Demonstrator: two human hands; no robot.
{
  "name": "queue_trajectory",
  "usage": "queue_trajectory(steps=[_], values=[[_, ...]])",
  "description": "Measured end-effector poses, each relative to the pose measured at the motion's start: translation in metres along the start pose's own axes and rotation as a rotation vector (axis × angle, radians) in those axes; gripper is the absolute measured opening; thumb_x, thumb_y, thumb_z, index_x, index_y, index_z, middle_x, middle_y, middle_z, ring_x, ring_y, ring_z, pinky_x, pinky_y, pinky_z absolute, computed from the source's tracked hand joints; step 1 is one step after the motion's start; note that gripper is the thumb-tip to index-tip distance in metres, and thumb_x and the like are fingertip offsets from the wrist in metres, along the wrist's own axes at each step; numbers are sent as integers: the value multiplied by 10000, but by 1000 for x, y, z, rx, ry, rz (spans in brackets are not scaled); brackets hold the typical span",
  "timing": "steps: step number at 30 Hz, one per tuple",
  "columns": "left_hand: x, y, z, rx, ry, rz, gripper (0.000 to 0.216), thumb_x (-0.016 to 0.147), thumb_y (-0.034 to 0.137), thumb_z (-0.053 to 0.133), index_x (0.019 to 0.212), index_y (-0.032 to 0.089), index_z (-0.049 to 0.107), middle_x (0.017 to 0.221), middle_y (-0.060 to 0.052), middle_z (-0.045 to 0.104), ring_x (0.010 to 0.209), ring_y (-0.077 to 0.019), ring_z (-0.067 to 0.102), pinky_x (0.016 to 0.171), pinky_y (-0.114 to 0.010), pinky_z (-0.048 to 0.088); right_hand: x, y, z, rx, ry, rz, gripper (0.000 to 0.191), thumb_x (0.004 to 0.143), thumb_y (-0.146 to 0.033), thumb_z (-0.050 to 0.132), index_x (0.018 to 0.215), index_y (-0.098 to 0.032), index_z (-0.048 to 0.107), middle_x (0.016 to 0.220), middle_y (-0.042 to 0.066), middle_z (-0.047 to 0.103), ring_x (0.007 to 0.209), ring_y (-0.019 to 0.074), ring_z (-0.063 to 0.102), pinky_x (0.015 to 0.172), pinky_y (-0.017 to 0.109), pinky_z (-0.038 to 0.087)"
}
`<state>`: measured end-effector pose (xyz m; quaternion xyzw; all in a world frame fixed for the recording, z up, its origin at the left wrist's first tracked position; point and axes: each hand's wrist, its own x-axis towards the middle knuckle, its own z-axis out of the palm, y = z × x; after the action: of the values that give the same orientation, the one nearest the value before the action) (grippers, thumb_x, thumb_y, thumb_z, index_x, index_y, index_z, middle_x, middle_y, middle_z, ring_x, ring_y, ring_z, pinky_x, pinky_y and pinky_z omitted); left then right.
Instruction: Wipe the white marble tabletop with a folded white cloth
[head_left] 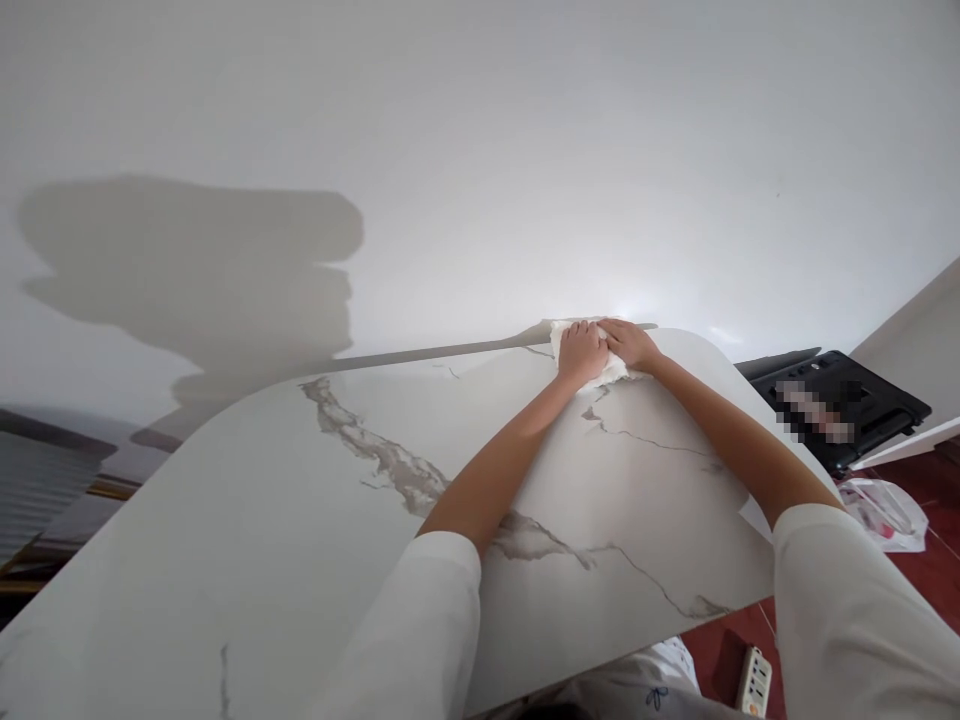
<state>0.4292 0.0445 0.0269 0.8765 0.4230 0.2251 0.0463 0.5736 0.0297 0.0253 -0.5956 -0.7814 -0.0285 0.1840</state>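
Both my arms reach to the far edge of a white marble-patterned table (255,500), by the wall. There a crumpled white cloth (611,374) lies on the tabletop, its ragged edges showing around my hands; it could be thick paper towel. My left hand (582,352) presses down on it with curled fingers. Right beside it, my right hand (632,345) grips the cloth's right part, its fingertips touching my left hand. The middle of the cloth is hidden under both hands.
A white wall (480,160) stands along the table's far edge. To the right are a black case (892,395), partly blurred out, and a clear plastic bag (889,515) on the red floor. A power strip (754,682) lies below the near edge. Striped furniture (45,490) stands at left.
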Motion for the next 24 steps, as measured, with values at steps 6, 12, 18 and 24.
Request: queue_trajectory(steps=[6, 12, 18, 24], values=[[0, 2, 1, -2, 9, 4, 389, 931, 188, 288, 1221, 76, 521, 1227, -156, 575, 1192, -259, 465, 1043, -370, 307, 0, 3, 2, -58, -8, 1, 472, 936, -208, 258, 1325, -74, 488, 1373, 132, 526, 1281, 231, 446, 1097, 381, 318], [-23, 14, -4, 9, -27, -3, 473, 939, 218, 282, 1356, 33, 404, 1444, -167, 418, 1339, -273, 342, 1118, -400, 228, -23, -12, -5, -128, -35, -4, 498, 934, -200, 258, 1368, -27, 429, 1433, 168, 450, 1344, 255, 372, 1123, 409, 285], [-84, 42, -20, -25, -35, -18, 512, 933, 235, 278, 1388, 26, 385, 1481, -163, 378, 1380, -277, 302, 1145, -402, 205, -82, -46, -18, -132, -83, 43, 538, 944, -259, 244, 1429, -60, 370, 1498, 152, 364, 1401, 264, 292, 1146, 455, 258], [-161, 72, -44, -100, -128, -32, 550, 912, 245, 301, 1426, 54, 345, 1522, -155, 311, 1426, -278, 228, 1165, -435, 195, -159, -86, -27, -101, -67, 16, 546, 958, -330, 240, 1460, -145, 348, 1514, 108, 345, 1415, 259, 262, 1131, 497, 289]])
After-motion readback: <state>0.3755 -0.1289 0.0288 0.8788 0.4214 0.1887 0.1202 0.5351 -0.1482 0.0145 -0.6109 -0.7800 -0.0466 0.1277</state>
